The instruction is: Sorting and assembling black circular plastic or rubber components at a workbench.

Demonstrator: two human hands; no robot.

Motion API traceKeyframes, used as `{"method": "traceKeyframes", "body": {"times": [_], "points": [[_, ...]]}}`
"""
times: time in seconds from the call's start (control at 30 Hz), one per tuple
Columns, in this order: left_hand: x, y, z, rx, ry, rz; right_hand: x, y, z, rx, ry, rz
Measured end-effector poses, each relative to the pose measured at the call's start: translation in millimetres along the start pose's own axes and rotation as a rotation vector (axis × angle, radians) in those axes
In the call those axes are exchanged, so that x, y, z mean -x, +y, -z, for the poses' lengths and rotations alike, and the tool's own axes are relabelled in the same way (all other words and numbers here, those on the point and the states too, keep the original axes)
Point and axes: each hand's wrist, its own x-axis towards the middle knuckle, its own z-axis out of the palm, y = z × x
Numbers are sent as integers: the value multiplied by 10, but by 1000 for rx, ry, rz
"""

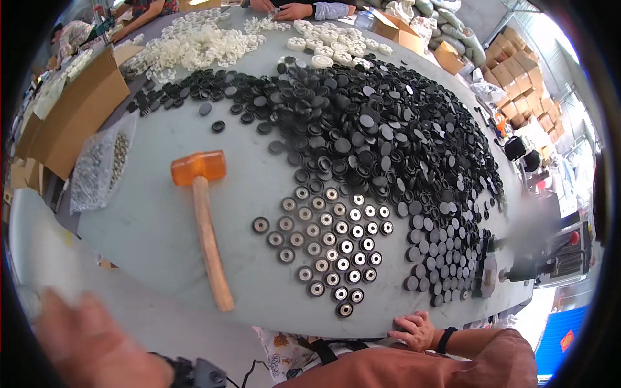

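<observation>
Assembled caps (333, 255), black rings with pale metal centres, sit in neat slanted rows on the grey worktop (162, 226), just right of the mallet handle; laid out singly, likely so each can be told apart from the loose stock. Right hand (414, 330) rests on the near worktop edge, just below the lowest row, fingers curled loosely over the rim and holding nothing, seemingly bracing. Left hand (97, 349) is a blur at the lower left, off the worktop and well left of the mallet's handle end; open or closed, cannot tell.

Mallet (206, 220), orange head and wooden handle, lies flat with the handle pointing toward the person, within easy reach of either hand.

Right of the rows, plain black discs (440, 252) stand packed close together. Beyond, a broad heap of loose black caps (375, 123) covers the worktop's middle and crowds the rows from behind. Left of the mallet head, a clear bag of small metal parts (100, 165) and a cardboard box (71, 110). Farthest off, white caps (200, 42) in a pile, with other people's hands (294, 10) working at the far edge.
</observation>
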Motion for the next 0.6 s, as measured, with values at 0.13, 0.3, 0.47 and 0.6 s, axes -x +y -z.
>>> {"method": "traceKeyframes", "body": {"times": [0.13, 0.3, 0.47, 0.6], "points": [[9, -385, -290, 146, 216, 271, -151, 56, -31, -37, 18, -16], [192, -449, -602, 345, 246, 849, -158, 21, 58, -26, 11, -29], [200, -700, -809, 425, 139, 1235, -56, -24, 43, -38, 0, -50], [-48, -1129, -935, 261, 86, 1294, -36, -30, 45, -68, -33, -98]]}}
